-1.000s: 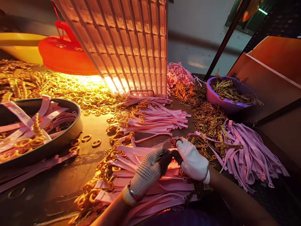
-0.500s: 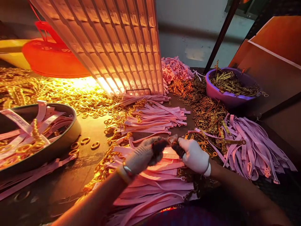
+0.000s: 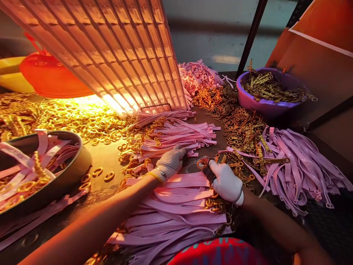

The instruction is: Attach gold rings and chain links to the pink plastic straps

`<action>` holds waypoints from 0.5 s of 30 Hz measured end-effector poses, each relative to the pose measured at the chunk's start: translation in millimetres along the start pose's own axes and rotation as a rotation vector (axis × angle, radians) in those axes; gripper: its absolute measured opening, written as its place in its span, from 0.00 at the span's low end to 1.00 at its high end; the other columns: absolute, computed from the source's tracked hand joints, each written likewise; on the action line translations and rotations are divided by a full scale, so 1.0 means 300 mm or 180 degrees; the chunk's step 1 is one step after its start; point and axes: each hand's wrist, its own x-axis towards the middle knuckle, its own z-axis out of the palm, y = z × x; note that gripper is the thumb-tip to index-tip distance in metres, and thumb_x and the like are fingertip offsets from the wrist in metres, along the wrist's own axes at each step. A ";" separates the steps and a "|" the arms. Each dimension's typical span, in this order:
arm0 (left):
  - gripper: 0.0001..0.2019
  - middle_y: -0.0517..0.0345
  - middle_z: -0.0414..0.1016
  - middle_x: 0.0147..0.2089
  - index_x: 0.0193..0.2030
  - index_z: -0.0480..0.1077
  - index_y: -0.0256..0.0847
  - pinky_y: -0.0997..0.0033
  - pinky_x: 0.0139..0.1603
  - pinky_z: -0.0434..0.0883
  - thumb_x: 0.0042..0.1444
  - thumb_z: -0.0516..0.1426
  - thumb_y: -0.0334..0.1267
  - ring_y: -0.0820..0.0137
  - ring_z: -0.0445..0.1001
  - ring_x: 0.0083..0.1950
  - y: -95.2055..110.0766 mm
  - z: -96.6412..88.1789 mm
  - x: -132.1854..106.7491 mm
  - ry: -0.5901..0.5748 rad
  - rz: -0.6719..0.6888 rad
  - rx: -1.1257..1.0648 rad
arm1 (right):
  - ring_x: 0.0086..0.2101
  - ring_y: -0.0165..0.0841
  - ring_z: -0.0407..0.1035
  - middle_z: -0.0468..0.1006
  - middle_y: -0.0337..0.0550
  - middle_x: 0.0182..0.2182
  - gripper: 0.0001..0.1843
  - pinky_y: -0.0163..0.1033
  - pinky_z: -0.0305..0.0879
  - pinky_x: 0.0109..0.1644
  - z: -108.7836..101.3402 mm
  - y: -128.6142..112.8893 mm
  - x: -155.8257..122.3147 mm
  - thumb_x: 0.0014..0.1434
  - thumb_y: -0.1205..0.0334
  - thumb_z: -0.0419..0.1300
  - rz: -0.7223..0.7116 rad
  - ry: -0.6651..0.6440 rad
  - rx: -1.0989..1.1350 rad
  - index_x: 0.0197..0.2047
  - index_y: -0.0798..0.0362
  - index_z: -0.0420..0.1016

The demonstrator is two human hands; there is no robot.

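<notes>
My left hand (image 3: pixel 171 162), in a dotted pale glove with dark fingertips, rests at the ends of the pink straps (image 3: pixel 179 137). Its fingers are curled, and what they grip, if anything, is hidden. My right hand (image 3: pixel 226 182), in a white glove with dark-covered fingers, pinches a small metal ring (image 3: pixel 203 162) that glows orange in the lamp light. Below both hands lies a layered stack of pink straps (image 3: pixel 179 208). Gold chain links (image 3: pixel 213 204) hang at the right ends of some of them.
At left stands a round pan (image 3: pixel 87 156) of straps and rings. A red lamp (image 3: pixel 55 75) and ribbed panel (image 3: pixel 124 48) are behind. Purple basin (image 3: pixel 242 94) with chain pieces stands back right, beyond a strap pile (image 3: pixel 298 165). A red rounded thing (image 3: pixel 217 254) is nearest me.
My hands, close together before, are now apart. The left has moved up and away toward the straps, while the right keeps its pinch. The view has shifted, showing more of the red thing.
</notes>
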 end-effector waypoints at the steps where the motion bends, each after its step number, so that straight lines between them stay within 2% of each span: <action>1: 0.14 0.47 0.77 0.46 0.44 0.77 0.39 0.65 0.48 0.70 0.50 0.57 0.31 0.60 0.74 0.46 0.011 -0.015 -0.016 0.0022 -0.0004 -0.0081 | 0.31 0.37 0.73 0.79 0.45 0.30 0.11 0.37 0.56 0.34 -0.004 -0.004 0.002 0.67 0.66 0.52 -0.0012 -0.0025 -0.0101 0.50 0.54 0.72; 2: 0.11 0.47 0.78 0.42 0.41 0.77 0.38 0.66 0.44 0.71 0.54 0.56 0.34 0.62 0.75 0.42 0.026 -0.033 -0.037 0.0031 -0.0002 -0.0151 | 0.32 0.37 0.72 0.79 0.45 0.30 0.11 0.37 0.56 0.34 -0.008 -0.010 0.006 0.67 0.66 0.52 -0.0049 -0.0046 -0.0206 0.49 0.55 0.72; 4: 0.12 0.51 0.76 0.31 0.39 0.74 0.38 0.71 0.30 0.69 0.60 0.53 0.42 0.68 0.72 0.30 0.065 -0.070 -0.094 -0.0075 -0.0121 -0.0499 | 0.35 0.37 0.72 0.79 0.46 0.33 0.09 0.37 0.59 0.38 -0.019 -0.027 0.014 0.64 0.69 0.53 -0.0214 -0.0065 -0.0406 0.46 0.55 0.72; 6: 0.15 0.58 0.70 0.21 0.39 0.72 0.39 0.75 0.19 0.59 0.61 0.53 0.49 0.73 0.62 0.19 0.109 -0.099 -0.169 -0.0268 -0.0478 -0.1303 | 0.38 0.38 0.71 0.78 0.49 0.37 0.09 0.38 0.61 0.43 -0.032 -0.054 0.022 0.62 0.70 0.53 -0.0405 -0.0055 -0.0504 0.43 0.56 0.72; 7: 0.16 0.60 0.67 0.19 0.38 0.70 0.39 0.77 0.17 0.54 0.60 0.54 0.51 0.74 0.58 0.17 0.130 -0.106 -0.209 -0.0363 -0.0674 -0.1796 | 0.39 0.38 0.71 0.78 0.50 0.39 0.09 0.38 0.62 0.44 -0.038 -0.072 0.024 0.61 0.71 0.53 -0.0464 -0.0066 -0.0505 0.43 0.56 0.72; 10: 0.17 0.64 0.62 0.16 0.36 0.69 0.39 0.79 0.15 0.48 0.55 0.58 0.54 0.78 0.54 0.15 0.169 -0.097 -0.314 -0.0448 -0.0961 -0.2857 | 0.40 0.38 0.72 0.78 0.49 0.40 0.12 0.38 0.63 0.43 -0.052 -0.136 0.019 0.59 0.72 0.55 -0.0490 -0.0277 -0.0586 0.45 0.55 0.71; 15: 0.19 0.66 0.59 0.16 0.29 0.66 0.39 0.79 0.15 0.48 0.54 0.58 0.55 0.79 0.51 0.15 0.178 -0.034 -0.402 -0.0364 -0.0927 -0.3279 | 0.38 0.41 0.73 0.78 0.50 0.42 0.15 0.40 0.65 0.38 -0.034 -0.217 -0.018 0.57 0.70 0.54 -0.0566 -0.0530 -0.1385 0.48 0.55 0.71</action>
